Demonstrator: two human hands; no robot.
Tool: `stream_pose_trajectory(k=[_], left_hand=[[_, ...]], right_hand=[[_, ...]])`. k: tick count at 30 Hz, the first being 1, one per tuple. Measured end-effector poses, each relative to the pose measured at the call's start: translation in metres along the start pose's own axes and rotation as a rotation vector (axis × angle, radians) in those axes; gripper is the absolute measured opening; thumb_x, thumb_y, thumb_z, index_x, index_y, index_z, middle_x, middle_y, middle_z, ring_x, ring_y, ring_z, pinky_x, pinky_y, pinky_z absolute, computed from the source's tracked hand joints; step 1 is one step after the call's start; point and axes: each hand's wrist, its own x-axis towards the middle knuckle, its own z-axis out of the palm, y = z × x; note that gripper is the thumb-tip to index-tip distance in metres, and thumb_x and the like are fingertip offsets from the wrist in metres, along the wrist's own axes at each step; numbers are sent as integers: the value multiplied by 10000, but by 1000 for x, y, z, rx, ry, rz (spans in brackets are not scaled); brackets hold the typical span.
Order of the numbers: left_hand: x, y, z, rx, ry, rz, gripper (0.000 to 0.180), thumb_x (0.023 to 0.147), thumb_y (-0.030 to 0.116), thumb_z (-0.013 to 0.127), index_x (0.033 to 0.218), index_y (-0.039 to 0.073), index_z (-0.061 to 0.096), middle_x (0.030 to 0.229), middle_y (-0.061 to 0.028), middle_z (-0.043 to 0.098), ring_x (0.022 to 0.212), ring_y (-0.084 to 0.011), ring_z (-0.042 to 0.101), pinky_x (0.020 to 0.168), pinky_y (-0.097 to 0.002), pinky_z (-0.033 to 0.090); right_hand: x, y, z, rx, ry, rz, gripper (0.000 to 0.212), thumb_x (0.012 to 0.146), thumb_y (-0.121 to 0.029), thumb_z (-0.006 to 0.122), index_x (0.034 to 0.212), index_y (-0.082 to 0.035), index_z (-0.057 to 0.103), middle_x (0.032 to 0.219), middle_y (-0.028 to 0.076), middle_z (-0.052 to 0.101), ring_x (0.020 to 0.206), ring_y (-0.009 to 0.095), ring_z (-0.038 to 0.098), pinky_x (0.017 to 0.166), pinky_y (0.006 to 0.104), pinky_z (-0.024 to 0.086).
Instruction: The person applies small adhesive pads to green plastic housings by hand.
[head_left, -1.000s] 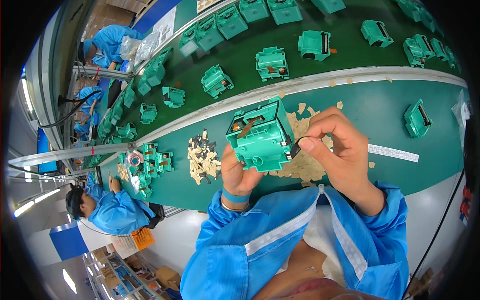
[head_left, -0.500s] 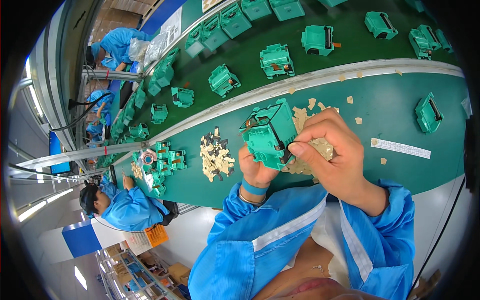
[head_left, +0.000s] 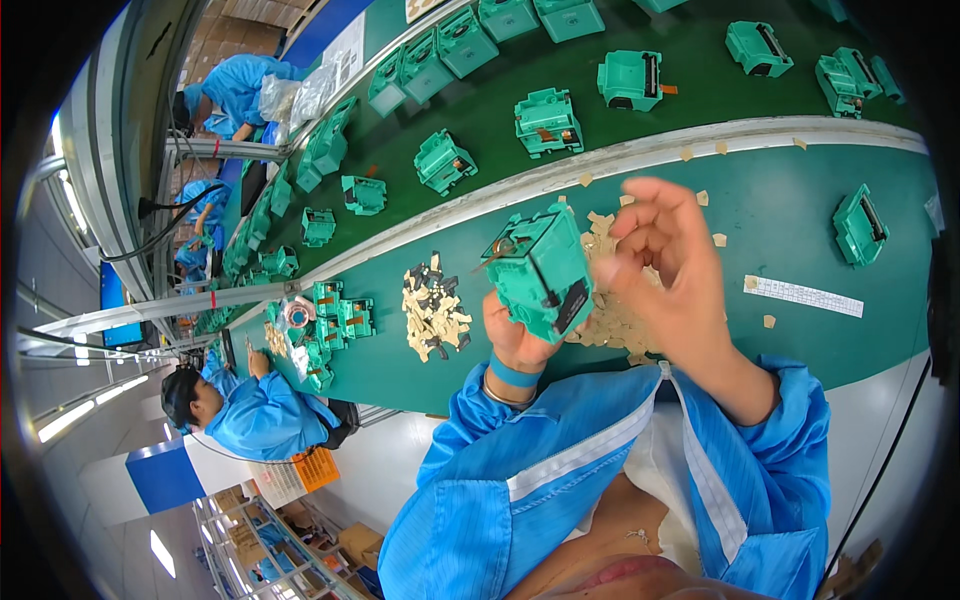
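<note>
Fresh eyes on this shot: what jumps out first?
The green housing mid-view, held in the left hand, with a black patch on its right side and the right hand beside it. Next, similar green housings strung across the top. Then the heap of beige and black pieces left of the hands.

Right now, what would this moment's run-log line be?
left hand: holds green housing; right hand: open beside housing, nothing visibly held; black patch: on housing; table: loose tan pieces
</note>
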Motion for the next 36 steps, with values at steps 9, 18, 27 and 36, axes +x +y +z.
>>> stream_pose_trajectory(k=[9, 18, 27, 36], left_hand=[[2, 24, -14, 63, 113, 180, 438, 810, 110, 503, 1228, -17, 464, 1181, -195, 540, 1006, -327, 585, 823, -458, 503], [162, 138, -30, 1409, 646, 478, 267, 861, 222, 617, 1039, 23, 616, 833, 0, 607, 711, -98, 547, 604, -261, 445], [102, 165, 15, 1923, 532, 1050, 199, 839, 193, 647, 863, -4, 638, 760, -48, 640, 653, -107, 561, 603, -242, 441], [-74, 130, -45, 2625, 586, 295, 188, 734, 120, 683, 918, 90, 663, 898, -77, 539, 900, -277, 478, 789, -349, 423]], right_hand=[[7, 21, -14, 114, -30, 144, 336, 863, -90, 592, 1171, -30, 472, 874, 19, 552, 769, 59, 502, 656, 200, 395], [-3, 75, -63, 27, 170, 169, 159, 886, -44, 547, 1042, -12, 544, 859, -4, 549, 780, 52, 494, 689, 194, 404], [-3, 72, -70, -77, 221, 117, 152, 895, -62, 549, 1033, 0, 562, 871, 13, 571, 778, 61, 514, 701, 185, 412], [-11, 63, -52, -64, 31, 86, 136, 868, -13, 576, 1003, 9, 571, 873, 13, 561, 779, 60, 500, 692, 184, 403]])
